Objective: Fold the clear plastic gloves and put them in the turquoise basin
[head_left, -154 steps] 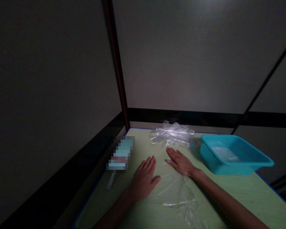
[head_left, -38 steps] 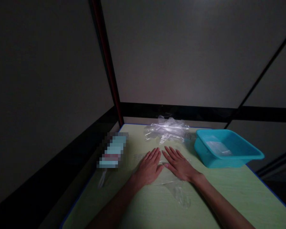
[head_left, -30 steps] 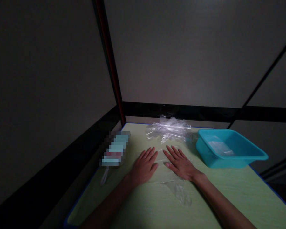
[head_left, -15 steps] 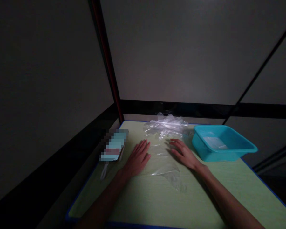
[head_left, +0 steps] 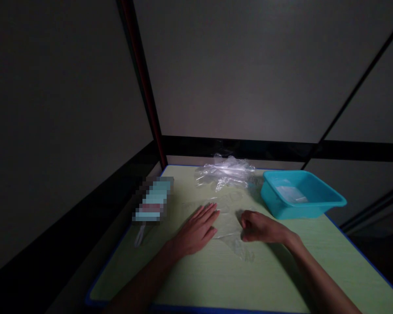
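Note:
A thin, see-through piece of plastic lies spread and lightly creased on the table; whether it is a bag or a glove I cannot tell. My left hand rests flat on its left part, fingers stretched out. Beside its right edge, my right hand has its fingers curled in, and whatever they may pinch is hidden. Farther back sits a crumpled heap of shiny clear plastic.
A turquoise basin stands at the right with something pale and flat inside. To the left lies a pixelated, phone-like object with a white strap. Walls rise behind the table and along its left side.
My left hand has slid right and slightly nearer over the plastic. My right hand has come nearer, and its fingers have gone from spread to curled.

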Demonstrator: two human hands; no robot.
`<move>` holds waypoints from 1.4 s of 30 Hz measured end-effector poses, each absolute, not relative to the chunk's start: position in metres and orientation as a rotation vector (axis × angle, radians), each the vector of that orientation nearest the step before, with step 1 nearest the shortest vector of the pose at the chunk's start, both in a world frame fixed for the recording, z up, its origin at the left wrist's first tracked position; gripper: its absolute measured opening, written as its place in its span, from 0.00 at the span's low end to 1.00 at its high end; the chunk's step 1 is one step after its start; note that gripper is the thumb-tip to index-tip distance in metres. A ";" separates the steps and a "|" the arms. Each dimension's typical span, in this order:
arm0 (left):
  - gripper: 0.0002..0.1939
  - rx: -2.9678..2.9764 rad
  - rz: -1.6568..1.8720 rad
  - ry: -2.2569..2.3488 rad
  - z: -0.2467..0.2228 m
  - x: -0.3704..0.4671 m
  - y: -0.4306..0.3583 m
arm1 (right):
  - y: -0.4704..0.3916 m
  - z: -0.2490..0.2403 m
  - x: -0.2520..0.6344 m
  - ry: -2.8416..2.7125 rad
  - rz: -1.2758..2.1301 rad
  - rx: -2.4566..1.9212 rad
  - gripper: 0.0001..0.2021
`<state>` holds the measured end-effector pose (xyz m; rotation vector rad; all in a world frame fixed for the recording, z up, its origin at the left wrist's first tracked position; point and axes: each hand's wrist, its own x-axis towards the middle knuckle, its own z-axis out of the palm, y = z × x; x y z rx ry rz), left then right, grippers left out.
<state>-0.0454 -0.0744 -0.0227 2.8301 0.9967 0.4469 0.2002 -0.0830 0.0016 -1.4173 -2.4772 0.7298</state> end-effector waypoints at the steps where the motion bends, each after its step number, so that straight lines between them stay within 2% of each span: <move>1: 0.24 2.826 0.449 0.996 -0.023 -0.046 -0.074 | -0.084 0.001 0.199 -2.467 0.732 -1.419 0.07; 6: 0.23 2.816 0.449 1.006 -0.022 -0.046 -0.074 | -0.091 -0.008 0.197 -2.396 0.689 -1.418 0.01; 16: 0.23 2.820 0.429 1.022 -0.024 -0.047 -0.074 | -0.112 -0.025 0.173 -2.072 0.467 -1.575 0.03; 23: 0.23 2.800 0.470 1.037 -0.024 -0.047 -0.075 | -0.113 -0.012 0.178 -2.395 -0.335 -1.539 0.11; 27: 0.23 2.800 0.444 1.043 -0.023 -0.047 -0.076 | -0.120 -0.006 0.198 -2.487 -0.560 -1.580 0.13; 33: 0.24 2.792 0.479 1.025 -0.021 -0.048 -0.075 | -0.130 -0.004 0.216 -2.482 -0.516 -1.781 0.16; 37: 0.23 2.763 0.582 1.063 -0.015 -0.045 -0.075 | -0.127 -0.004 0.194 -2.341 -0.176 -1.730 0.18; 42: 0.19 2.721 0.654 1.020 -0.008 -0.040 -0.083 | -0.130 -0.003 0.173 -2.384 0.175 -1.440 0.12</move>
